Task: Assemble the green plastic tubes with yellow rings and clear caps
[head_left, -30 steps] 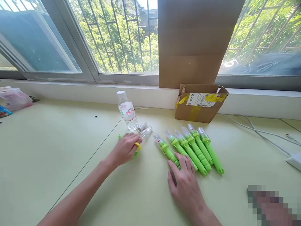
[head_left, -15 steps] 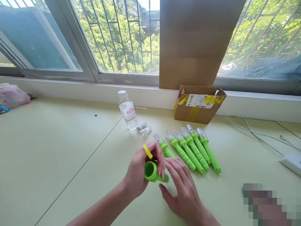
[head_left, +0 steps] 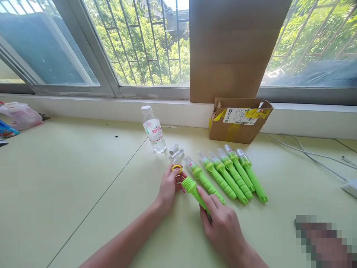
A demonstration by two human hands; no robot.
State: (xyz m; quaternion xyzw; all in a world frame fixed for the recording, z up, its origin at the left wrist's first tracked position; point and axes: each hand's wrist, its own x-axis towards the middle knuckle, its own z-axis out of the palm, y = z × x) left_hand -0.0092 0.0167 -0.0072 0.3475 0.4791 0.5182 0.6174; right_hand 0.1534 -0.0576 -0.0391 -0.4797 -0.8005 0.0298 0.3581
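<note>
My left hand pinches a yellow ring between thumb and finger. My right hand is wrapped round a light green flashlight body, whose threaded open end points up and left, close to my left fingers. Just beyond lies a row of several green flashlights with clear caps, the nearest one touching or almost touching the held body in view. Two loose clear caps lie behind the ring, beside a water bottle standing upright.
An open cardboard box stands against the sill under a cardboard sheet. White cables run to a white power strip on the right. A pink plastic bag sits at the far left. A blurred patch covers the lower right.
The green flashlight body has passed from my left hand to my right, its threaded end now turned up-left. My left hand keeps the yellow ring and has moved slightly away.
</note>
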